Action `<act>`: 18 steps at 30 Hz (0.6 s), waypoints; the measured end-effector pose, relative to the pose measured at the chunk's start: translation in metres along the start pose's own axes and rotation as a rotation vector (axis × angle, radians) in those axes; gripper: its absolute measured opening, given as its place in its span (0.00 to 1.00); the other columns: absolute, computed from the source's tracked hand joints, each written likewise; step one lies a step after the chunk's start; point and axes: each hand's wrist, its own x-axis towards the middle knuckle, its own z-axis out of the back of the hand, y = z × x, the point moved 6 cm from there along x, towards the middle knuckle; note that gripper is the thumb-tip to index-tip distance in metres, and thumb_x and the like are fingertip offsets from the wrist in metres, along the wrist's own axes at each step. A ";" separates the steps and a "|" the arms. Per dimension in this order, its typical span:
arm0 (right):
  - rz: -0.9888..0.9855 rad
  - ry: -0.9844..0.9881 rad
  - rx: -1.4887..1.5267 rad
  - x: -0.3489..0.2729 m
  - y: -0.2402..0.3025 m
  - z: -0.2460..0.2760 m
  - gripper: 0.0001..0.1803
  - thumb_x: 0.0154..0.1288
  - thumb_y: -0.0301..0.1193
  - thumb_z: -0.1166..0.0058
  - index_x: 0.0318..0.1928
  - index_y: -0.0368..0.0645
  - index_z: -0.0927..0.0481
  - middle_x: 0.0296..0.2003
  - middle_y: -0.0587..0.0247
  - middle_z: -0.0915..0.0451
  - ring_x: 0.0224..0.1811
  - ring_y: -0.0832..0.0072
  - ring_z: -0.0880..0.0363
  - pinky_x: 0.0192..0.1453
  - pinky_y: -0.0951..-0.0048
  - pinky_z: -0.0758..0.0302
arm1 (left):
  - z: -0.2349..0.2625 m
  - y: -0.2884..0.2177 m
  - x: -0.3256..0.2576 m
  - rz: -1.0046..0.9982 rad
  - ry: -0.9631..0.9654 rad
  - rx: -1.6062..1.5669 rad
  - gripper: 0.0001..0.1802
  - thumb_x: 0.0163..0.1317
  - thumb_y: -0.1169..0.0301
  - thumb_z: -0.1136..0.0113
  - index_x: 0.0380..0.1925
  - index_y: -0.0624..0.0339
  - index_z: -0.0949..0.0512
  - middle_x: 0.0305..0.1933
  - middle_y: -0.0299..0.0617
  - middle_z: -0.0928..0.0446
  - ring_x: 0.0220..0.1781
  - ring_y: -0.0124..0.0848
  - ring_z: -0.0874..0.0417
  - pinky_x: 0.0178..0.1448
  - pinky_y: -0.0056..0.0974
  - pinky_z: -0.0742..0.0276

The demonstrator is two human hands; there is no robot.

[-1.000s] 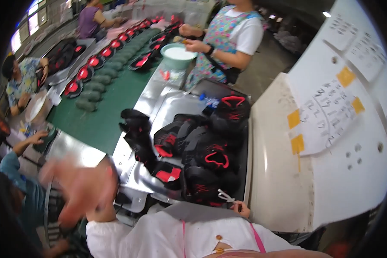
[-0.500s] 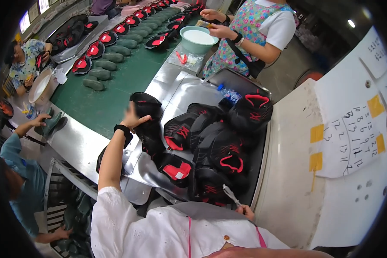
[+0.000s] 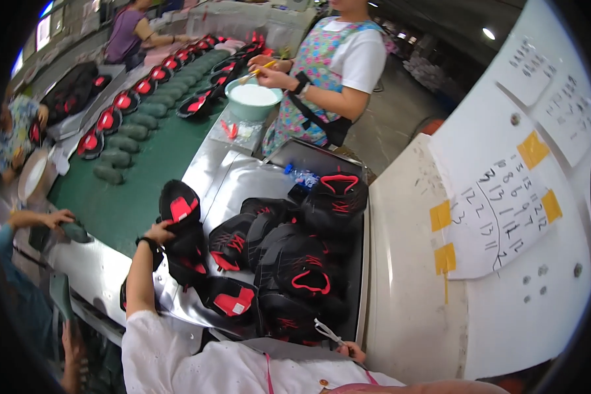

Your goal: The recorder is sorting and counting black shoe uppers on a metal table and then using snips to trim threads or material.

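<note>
My left hand (image 3: 157,233), with a black band at the wrist, is closed on the edge of a black shoe upper (image 3: 186,241) at the left of the metal tabletop. Just beyond its fingers another black upper (image 3: 179,202) shows its red lining. Close to my body, my right hand (image 3: 352,352) is closed on a thin white looped thing (image 3: 328,331), whose kind I cannot make out. Between my hands lies a heap of black uppers (image 3: 295,256) with red lacing and collars. A flatter upper (image 3: 231,297) with a red inside and white label lies nearest me.
Rows of red-lined uppers (image 3: 108,119) and dark green shoe lasts (image 3: 133,131) run along the green belt (image 3: 98,203). Ahead, a co-worker in a floral apron (image 3: 322,59) holds a brush over a pale green basin (image 3: 253,98). A white board (image 3: 407,217) stands to the right.
The view has swung right, shifting the scene leftward and down. My left hand has gone from spread fingers to gripping the upper; the upper beyond it now shows its red lining.
</note>
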 end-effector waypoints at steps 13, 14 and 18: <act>0.087 -0.170 0.060 -0.002 -0.027 0.003 0.08 0.58 0.28 0.48 0.28 0.35 0.24 0.19 0.63 0.24 0.21 0.83 0.27 0.27 0.81 0.29 | -0.012 -0.147 -0.008 -0.218 -0.045 0.080 0.38 0.41 0.49 0.40 0.56 0.40 0.35 0.65 0.66 0.60 0.64 0.60 0.46 0.65 0.46 0.43; 0.100 -0.156 0.072 -0.004 -0.022 -0.002 0.07 0.58 0.28 0.48 0.28 0.35 0.24 0.19 0.63 0.24 0.21 0.83 0.27 0.27 0.81 0.29 | -0.004 -0.130 -0.007 -0.195 -0.086 0.103 0.39 0.42 0.45 0.41 0.57 0.40 0.37 0.65 0.66 0.61 0.64 0.59 0.46 0.65 0.46 0.44; 0.124 -0.006 -0.015 0.004 0.000 -0.008 0.08 0.58 0.28 0.48 0.28 0.35 0.24 0.18 0.64 0.24 0.21 0.84 0.28 0.25 0.82 0.30 | 0.012 -0.134 -0.031 -0.297 -0.032 -0.105 0.33 0.53 0.45 0.49 0.58 0.43 0.37 0.66 0.59 0.57 0.65 0.57 0.48 0.64 0.49 0.43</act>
